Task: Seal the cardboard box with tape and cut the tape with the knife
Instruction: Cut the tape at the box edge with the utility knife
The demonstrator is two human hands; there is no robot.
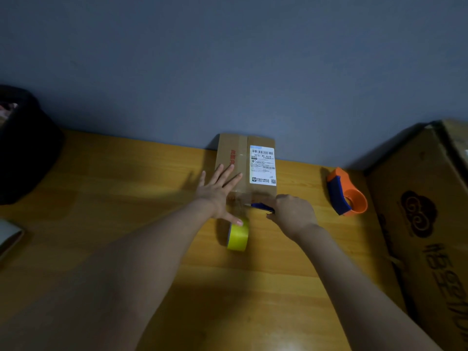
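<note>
A small cardboard box [240, 158] with a white shipping label lies flat on the wooden table against the wall. My left hand [219, 192] rests flat on the box's near left part, fingers spread, thumb touching the yellow tape roll [238, 236] that stands on edge just in front of the box. A clear strip of tape runs from the roll up onto the box. My right hand [291, 211] is closed around a blue-handled knife [260, 206], whose blade points left at the tape by the box's near edge.
An orange and blue tape dispenser [345, 193] sits to the right. A large cardboard box [430, 224] fills the right edge. A dark bin [22, 148] stands at the far left, and a pale object [7, 236] lies at the left edge.
</note>
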